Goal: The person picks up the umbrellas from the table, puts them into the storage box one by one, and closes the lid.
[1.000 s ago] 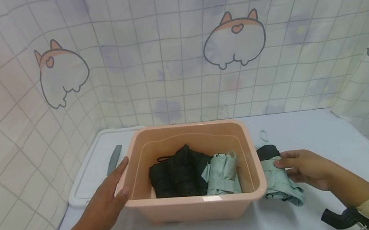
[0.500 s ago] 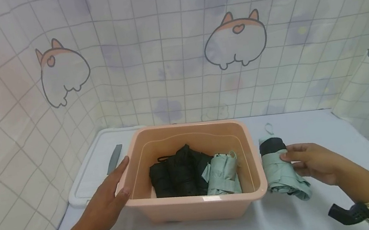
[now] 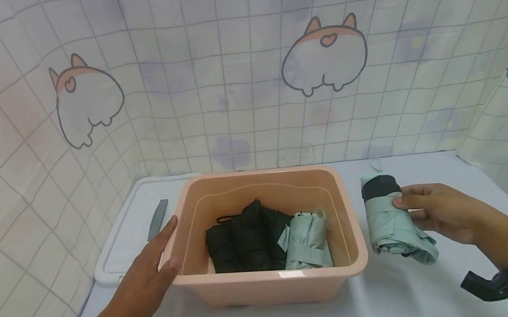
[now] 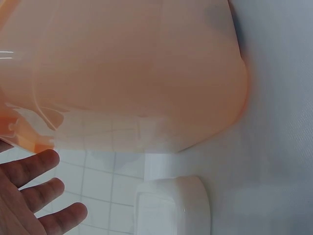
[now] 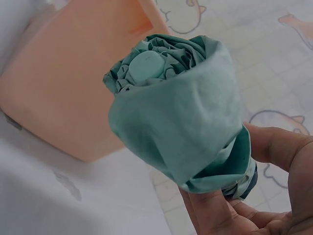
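Note:
My right hand [image 3: 441, 209] grips a folded mint-green umbrella [image 3: 391, 222] to the right of the peach plastic bin [image 3: 274, 288]. A black band circles the umbrella's far end, where a thin loop sticks out. In the right wrist view a round cap [image 5: 146, 66] shows among the gathered cloth. Fingers extended, my left hand [image 3: 143, 278] rests against the bin's left side near the rim. Inside the bin, several black folded bundles [image 3: 249, 239] lie beside another mint-green folded umbrella [image 3: 305, 239] at the right.
Behind my left hand lies a white board or lid [image 3: 118, 246] with a grey blade-like piece [image 3: 158, 219] on it. White cloth covers the table [image 3: 435, 168]. A grid-patterned curtain [image 3: 244, 99] with animal drawings encloses the back and sides.
My right hand has moved right and away from me with the umbrella, leaving a wider gap to the bin. My left hand and the bin have stayed in place.

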{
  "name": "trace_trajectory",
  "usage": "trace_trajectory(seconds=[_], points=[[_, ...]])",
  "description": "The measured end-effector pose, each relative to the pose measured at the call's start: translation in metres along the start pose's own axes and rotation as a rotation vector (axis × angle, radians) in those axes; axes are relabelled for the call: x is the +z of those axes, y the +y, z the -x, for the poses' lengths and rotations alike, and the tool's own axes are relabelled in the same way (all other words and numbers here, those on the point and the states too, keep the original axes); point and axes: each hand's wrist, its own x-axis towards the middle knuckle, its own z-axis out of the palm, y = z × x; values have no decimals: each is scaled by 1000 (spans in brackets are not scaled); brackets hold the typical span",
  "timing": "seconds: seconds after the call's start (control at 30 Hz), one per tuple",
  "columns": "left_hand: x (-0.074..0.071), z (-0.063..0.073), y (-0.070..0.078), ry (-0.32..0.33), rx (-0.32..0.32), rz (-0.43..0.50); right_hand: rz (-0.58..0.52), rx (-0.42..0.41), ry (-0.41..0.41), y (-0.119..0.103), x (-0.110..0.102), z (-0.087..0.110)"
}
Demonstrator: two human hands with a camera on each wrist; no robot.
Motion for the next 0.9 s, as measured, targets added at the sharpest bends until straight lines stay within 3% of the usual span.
trace_trajectory(seconds=[0.6, 0.9], points=[[-1, 0, -2, 8, 30, 18, -11, -94, -1, -24, -7, 7], [-1, 0, -1, 4, 20, 8, -10, -122, -7, -35, 3, 5]])
